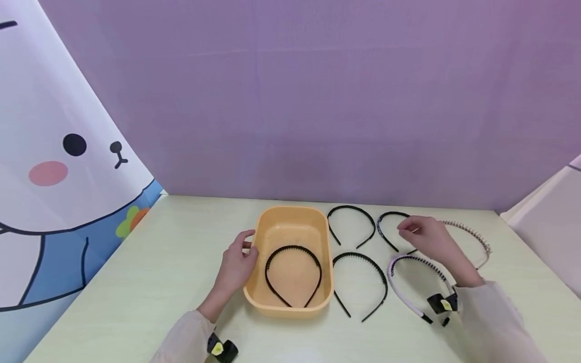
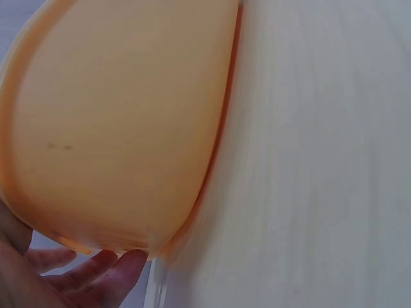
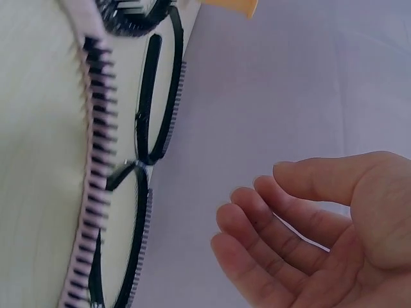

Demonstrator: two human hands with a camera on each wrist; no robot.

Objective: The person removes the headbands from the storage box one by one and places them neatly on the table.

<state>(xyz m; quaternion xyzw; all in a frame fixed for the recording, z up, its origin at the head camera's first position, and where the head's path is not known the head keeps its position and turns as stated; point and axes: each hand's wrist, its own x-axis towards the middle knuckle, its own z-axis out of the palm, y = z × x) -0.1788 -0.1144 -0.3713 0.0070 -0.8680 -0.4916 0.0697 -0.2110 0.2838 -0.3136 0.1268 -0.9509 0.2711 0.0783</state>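
Observation:
My left hand (image 1: pixel 237 264) grips the left side of a yellow-orange plastic tub (image 1: pixel 290 311), thumb near the rim and fingers around the outer wall. In the left wrist view, fingertips touch the tub's wall (image 2: pixel 122 147). Inside the tub lies a black toothed headband (image 1: pixel 294 247). My right hand (image 1: pixel 428 237) hovers over the headbands on the right, fingers loosely bent and holding nothing. Nearest to it are a black headband with a sparkly side (image 1: pixel 380 229), a beaded headband (image 1: pixel 476 236) and a lilac headband with black teeth (image 1: pixel 401 296).
Two more black headbands lie right of the tub, one at the back (image 1: pixel 351 206) and one in front (image 1: pixel 363 255). The pale table (image 1: pixel 136 282) meets a purple cloth backdrop (image 1: pixel 290 126). A cartoon-printed panel (image 1: pixel 45 227) stands at the left.

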